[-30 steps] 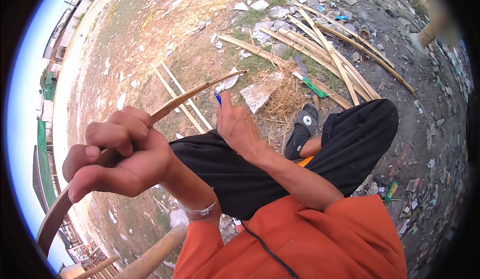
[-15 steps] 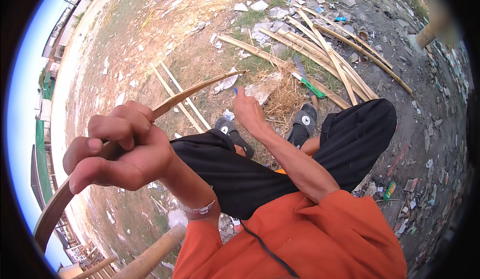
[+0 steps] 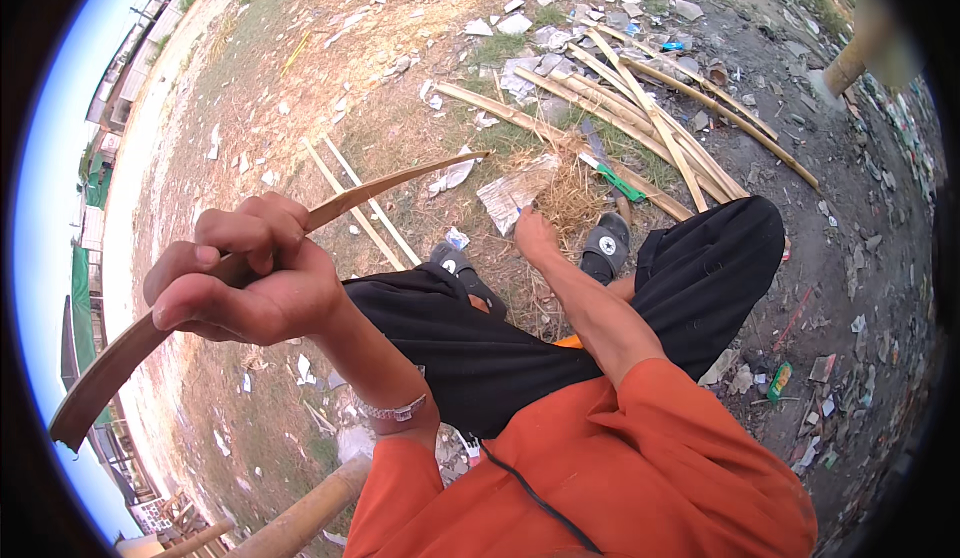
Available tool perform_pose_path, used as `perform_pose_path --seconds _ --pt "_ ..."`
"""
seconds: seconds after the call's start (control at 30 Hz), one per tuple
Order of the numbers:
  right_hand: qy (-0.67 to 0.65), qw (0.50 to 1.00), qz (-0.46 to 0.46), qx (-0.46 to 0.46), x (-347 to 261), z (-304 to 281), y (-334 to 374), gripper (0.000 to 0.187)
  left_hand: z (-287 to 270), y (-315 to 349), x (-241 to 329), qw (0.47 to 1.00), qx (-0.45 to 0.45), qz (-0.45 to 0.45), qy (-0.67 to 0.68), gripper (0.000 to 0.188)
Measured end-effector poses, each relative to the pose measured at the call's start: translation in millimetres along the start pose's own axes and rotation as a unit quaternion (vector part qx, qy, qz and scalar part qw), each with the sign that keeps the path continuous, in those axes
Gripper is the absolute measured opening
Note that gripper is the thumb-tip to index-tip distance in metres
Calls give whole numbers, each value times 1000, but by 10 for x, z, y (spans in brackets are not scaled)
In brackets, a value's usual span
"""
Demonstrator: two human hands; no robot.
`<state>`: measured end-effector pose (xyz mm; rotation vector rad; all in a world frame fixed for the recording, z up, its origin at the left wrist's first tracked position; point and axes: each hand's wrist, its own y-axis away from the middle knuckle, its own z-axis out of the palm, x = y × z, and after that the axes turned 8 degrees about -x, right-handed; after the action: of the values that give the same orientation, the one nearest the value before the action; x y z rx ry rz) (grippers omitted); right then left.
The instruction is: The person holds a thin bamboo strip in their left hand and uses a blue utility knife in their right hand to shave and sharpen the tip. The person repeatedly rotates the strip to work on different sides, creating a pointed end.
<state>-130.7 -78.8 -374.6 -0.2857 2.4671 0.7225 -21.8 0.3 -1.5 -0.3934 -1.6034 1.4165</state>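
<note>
My left hand, raised at the left, has its fingers wrapped round a long, thin bamboo strip. The strip bends in a gentle curve from the lower left up to a narrow tip near the middle. Out in front of my shins, my right hand is closed on a small tool with a blue part showing; the rest of it is hidden or too small to make out. That hand is apart from the strip, over a flat, pale, weathered piece on the ground. Beside it lies a heap of straw-like shavings.
A green-handled tool with a grey blade lies by the shavings. Several bamboo lengths are piled beyond my feet. Two pale strips lie at the left. Bamboo poles stand close at lower left; rubble litters the right.
My right hand has moved right and back toward me, away from the strip's tip. My left hand has shifted slightly right, still holding the strip, whose lower end now shows.
</note>
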Motion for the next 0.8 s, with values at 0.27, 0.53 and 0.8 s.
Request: perform_pose_path --seconds 0.27,0.53,0.8 --pt "-195 970 -134 55 -771 -776 607 28 -46 56 20 1000 6 -10 11 40" --pt "-126 967 -206 80 -1213 -777 673 18 38 103 26 1000 -15 -11 10 42" --pt "-48 988 -109 101 -406 -229 93 19 109 14 17 999 -3 -29 19 41"
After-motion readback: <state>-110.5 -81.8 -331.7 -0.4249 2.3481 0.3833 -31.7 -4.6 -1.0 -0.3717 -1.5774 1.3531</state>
